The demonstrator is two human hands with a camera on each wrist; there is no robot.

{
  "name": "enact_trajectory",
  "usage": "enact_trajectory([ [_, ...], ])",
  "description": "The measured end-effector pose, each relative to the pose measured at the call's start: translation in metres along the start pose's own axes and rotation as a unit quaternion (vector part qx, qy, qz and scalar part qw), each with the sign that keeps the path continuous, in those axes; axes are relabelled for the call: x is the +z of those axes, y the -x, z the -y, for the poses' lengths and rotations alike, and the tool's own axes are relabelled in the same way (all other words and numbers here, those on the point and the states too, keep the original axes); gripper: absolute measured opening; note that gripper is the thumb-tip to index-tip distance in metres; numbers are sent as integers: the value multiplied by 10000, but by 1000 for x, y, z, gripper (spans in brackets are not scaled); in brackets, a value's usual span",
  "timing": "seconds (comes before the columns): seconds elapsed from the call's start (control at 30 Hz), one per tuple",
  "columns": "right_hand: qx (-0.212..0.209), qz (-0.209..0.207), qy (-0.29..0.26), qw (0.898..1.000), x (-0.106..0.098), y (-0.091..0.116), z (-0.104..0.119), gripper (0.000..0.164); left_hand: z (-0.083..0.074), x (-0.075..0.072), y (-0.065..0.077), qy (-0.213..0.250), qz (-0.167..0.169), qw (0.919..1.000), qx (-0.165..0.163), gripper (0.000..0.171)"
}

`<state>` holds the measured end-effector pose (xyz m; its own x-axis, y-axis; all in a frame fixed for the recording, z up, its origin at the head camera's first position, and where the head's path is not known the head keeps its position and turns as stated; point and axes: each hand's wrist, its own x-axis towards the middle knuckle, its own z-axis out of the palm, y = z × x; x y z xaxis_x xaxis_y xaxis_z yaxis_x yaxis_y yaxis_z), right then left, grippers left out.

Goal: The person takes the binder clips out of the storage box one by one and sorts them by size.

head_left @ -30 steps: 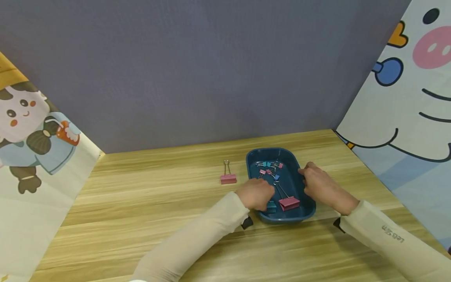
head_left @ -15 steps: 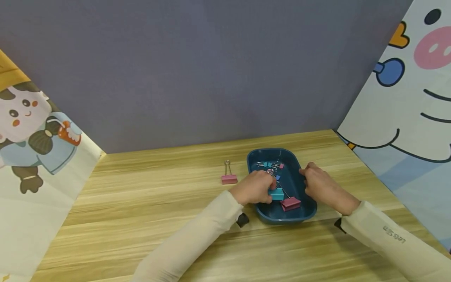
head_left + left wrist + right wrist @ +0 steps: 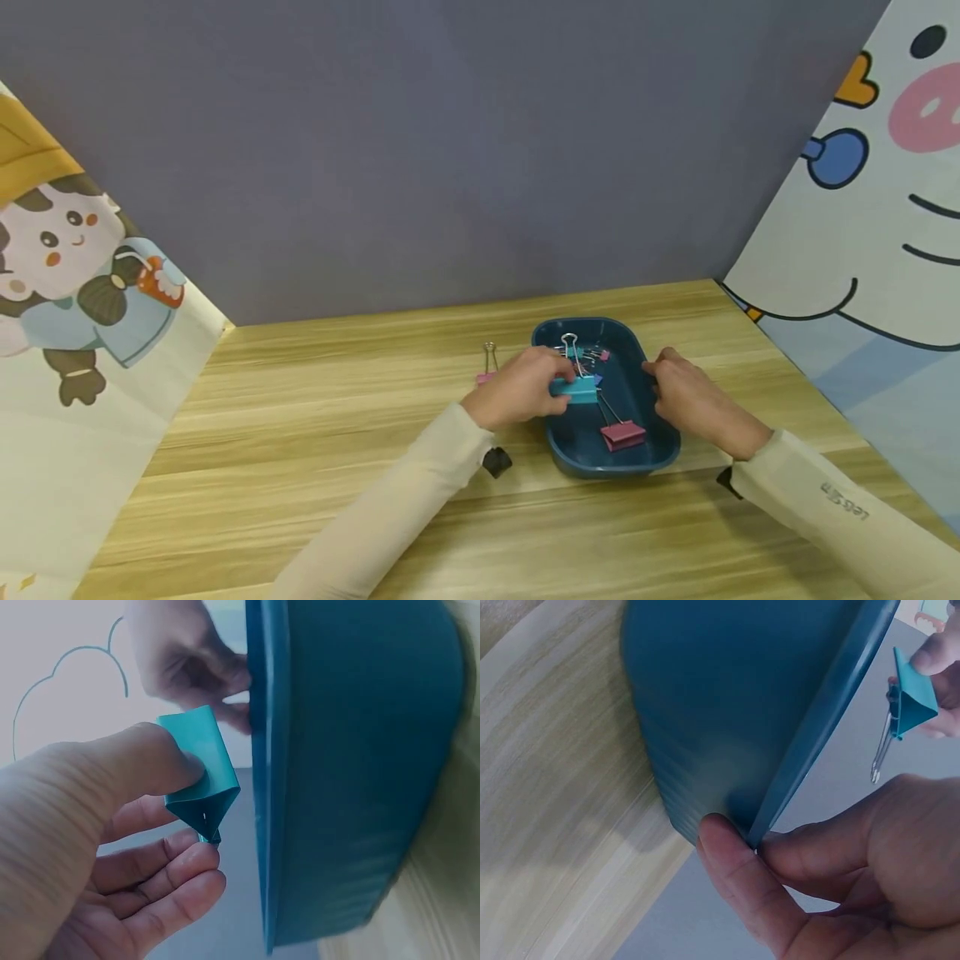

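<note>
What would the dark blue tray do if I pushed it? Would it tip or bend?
The dark blue tray would probably slide, not tip: it looks low and broad on the wooden table. It seems fairly stiff, since its wall shows no bend where the right hand pinches it. A hard push might make the big pink clip inside skid.

Teal binder clip (image 3: 579, 391) (silver handle (image 3: 883, 750) forward) in the left hand (image 3: 523, 388), above the dark blue tray (image 3: 630, 379).

Turquoise binder clip (image 3: 576, 391), dark blue tray (image 3: 627, 379), wood-grained tabletop (image 3: 315, 408)
</note>
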<state>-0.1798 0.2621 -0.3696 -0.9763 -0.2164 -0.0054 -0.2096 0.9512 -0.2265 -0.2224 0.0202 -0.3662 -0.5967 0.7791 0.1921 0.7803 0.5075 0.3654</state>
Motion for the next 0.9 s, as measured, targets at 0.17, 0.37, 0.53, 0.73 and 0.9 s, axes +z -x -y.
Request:
enact_trajectory([
  [0.17, 62, 50, 7, 10000, 0, 0, 0, 38, 11, -11, 14, 236, -70, 9995, -206, 20],
  [0.37, 87, 30, 73, 9999, 1, 0, -1, 38, 40, -20, 36, 74, -435, 9987, -255, 12],
  [0.53, 87, 72, 88, 9999, 1, 0, -1, 39, 67, -23, 58, 101, -409, 9972, -611, 12],
  [0.73, 94, 78, 85, 9999, 1, -1, -1, 39, 90, -27, 83, 44, -268, 9929, -1156, 16],
  [0.9, 36, 78, 94, 9999, 1, -1, 0, 39, 108, -29, 98, 232, -212, 9853, -1679, 17],
])
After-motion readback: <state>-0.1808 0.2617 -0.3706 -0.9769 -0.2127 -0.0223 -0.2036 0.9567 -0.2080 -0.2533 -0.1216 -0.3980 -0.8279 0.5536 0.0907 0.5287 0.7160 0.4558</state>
